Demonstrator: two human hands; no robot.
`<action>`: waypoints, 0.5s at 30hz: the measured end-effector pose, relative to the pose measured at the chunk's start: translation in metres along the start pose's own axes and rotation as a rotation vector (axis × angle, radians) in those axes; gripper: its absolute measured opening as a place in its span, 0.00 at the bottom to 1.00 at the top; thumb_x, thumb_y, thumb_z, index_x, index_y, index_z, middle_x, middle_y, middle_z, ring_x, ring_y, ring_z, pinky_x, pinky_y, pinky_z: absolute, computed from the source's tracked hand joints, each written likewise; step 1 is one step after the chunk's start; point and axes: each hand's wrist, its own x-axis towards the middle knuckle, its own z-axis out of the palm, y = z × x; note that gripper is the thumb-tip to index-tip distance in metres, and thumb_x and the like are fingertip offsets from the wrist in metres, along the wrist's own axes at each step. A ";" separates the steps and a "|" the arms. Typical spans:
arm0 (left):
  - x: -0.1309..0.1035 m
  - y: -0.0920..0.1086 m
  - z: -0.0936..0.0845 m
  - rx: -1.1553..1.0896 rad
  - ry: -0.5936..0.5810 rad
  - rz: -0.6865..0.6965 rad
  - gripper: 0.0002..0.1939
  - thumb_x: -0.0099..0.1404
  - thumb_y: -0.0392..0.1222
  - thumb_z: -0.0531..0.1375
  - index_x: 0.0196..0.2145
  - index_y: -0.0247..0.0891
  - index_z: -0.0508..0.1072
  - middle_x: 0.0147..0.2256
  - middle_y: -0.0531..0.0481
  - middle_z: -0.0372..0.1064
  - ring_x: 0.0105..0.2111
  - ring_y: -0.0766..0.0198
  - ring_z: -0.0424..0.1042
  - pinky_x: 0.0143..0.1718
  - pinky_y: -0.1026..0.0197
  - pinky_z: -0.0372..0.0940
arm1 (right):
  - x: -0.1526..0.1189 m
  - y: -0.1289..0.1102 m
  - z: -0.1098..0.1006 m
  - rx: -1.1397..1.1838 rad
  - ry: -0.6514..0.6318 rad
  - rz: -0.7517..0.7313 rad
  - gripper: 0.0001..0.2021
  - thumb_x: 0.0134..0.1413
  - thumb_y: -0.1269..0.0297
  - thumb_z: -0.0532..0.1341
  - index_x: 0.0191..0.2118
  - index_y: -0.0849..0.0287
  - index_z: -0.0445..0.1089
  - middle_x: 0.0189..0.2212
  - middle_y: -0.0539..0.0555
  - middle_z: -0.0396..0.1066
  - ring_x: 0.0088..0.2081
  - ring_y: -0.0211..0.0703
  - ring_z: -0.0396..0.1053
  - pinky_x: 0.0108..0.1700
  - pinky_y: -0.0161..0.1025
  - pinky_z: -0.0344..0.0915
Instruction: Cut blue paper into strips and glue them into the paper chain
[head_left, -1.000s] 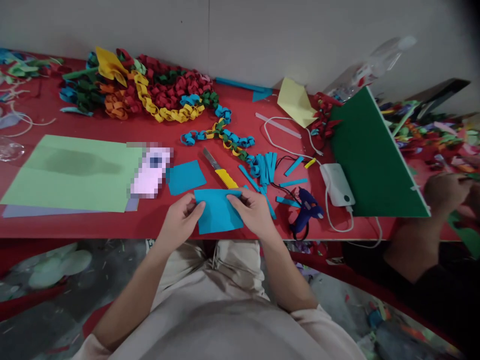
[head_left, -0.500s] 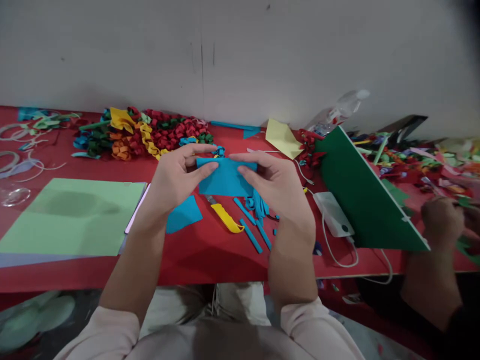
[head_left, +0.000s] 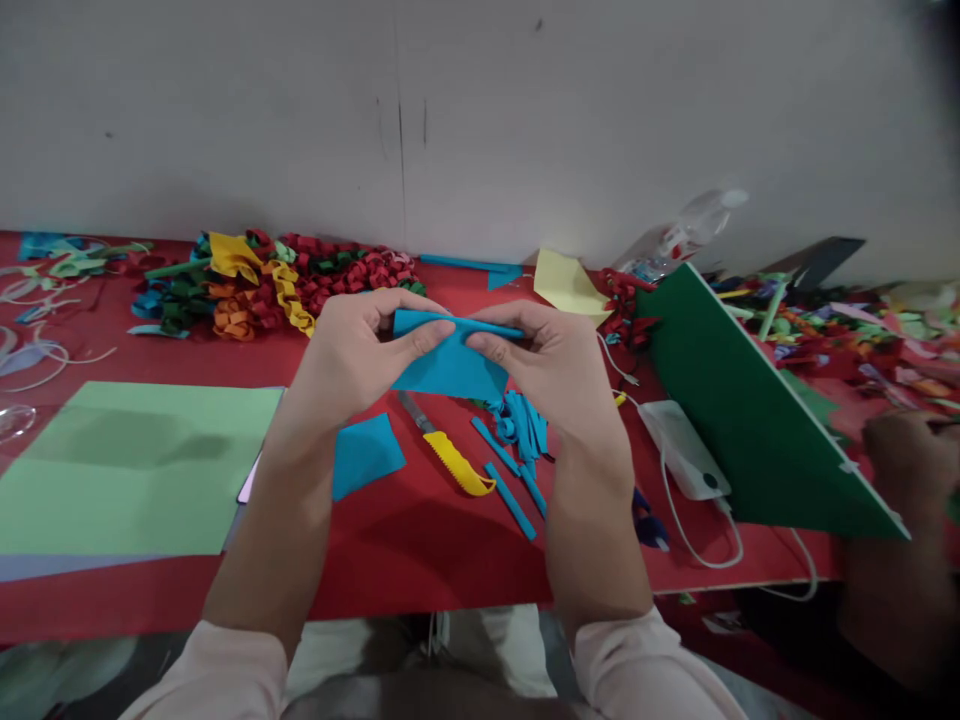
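Between both hands, above the table, is a piece of blue paper (head_left: 454,368) with its top edge folded or rolled over. My left hand (head_left: 369,345) pinches it near the upper left, thumb in front and fingers behind. My right hand (head_left: 553,355) grips the upper right side in the same way. Below the hands lies a yellow utility knife (head_left: 454,462) with its blade out. Left of the knife is a blue paper square (head_left: 369,456). To its right are several narrow blue rolled strips (head_left: 510,500) and a bunch of blue strips (head_left: 521,428).
Pale green sheets (head_left: 150,465) lie at left. Colourful paper chains (head_left: 285,285) run along the wall. A green board (head_left: 750,410) leans at right beside a white power bank (head_left: 686,455); a bottle (head_left: 694,232) stands behind. A co-worker's hand (head_left: 907,460) is at far right.
My thumbs have come closer together at the middle of the blue paper's top edge, and the fold there looks thicker. The camera view has tilted slightly, so the table sits lower.
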 end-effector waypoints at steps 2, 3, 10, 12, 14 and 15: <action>0.000 -0.001 0.003 0.019 0.003 0.018 0.13 0.61 0.52 0.71 0.37 0.41 0.84 0.29 0.52 0.77 0.25 0.67 0.72 0.22 0.66 0.64 | 0.002 0.002 0.001 0.024 -0.011 0.006 0.11 0.54 0.59 0.72 0.40 0.58 0.81 0.36 0.52 0.80 0.37 0.42 0.76 0.37 0.37 0.73; 0.000 -0.001 0.004 0.014 0.016 0.024 0.12 0.61 0.51 0.71 0.37 0.41 0.84 0.29 0.52 0.78 0.26 0.67 0.72 0.23 0.66 0.65 | 0.003 0.003 0.000 0.028 -0.013 0.011 0.11 0.53 0.58 0.72 0.40 0.58 0.81 0.35 0.52 0.80 0.36 0.42 0.76 0.35 0.36 0.73; 0.002 -0.004 0.011 -0.108 0.024 0.037 0.08 0.60 0.46 0.73 0.36 0.42 0.84 0.30 0.52 0.78 0.26 0.68 0.72 0.23 0.67 0.66 | 0.002 0.000 -0.009 -0.033 0.014 0.003 0.18 0.53 0.47 0.71 0.39 0.59 0.82 0.28 0.51 0.77 0.29 0.38 0.72 0.25 0.33 0.66; 0.002 -0.003 0.011 -0.105 0.020 0.043 0.07 0.61 0.47 0.71 0.35 0.43 0.85 0.26 0.54 0.75 0.22 0.70 0.68 0.19 0.67 0.60 | 0.000 -0.002 -0.010 -0.072 0.026 -0.021 0.19 0.54 0.46 0.70 0.39 0.58 0.82 0.27 0.51 0.77 0.29 0.38 0.72 0.26 0.33 0.66; 0.001 -0.001 0.010 -0.067 0.017 0.066 0.07 0.63 0.48 0.70 0.36 0.43 0.85 0.23 0.54 0.72 0.20 0.72 0.64 0.18 0.67 0.55 | -0.001 -0.003 -0.010 -0.110 0.042 -0.037 0.19 0.55 0.45 0.70 0.39 0.58 0.82 0.28 0.51 0.77 0.30 0.38 0.73 0.28 0.33 0.67; 0.000 0.000 0.010 -0.041 0.015 0.083 0.08 0.63 0.48 0.70 0.37 0.43 0.85 0.24 0.54 0.72 0.20 0.71 0.64 0.18 0.66 0.55 | -0.002 -0.004 -0.009 -0.122 0.054 -0.045 0.19 0.55 0.45 0.69 0.38 0.57 0.82 0.29 0.51 0.78 0.30 0.38 0.73 0.29 0.34 0.68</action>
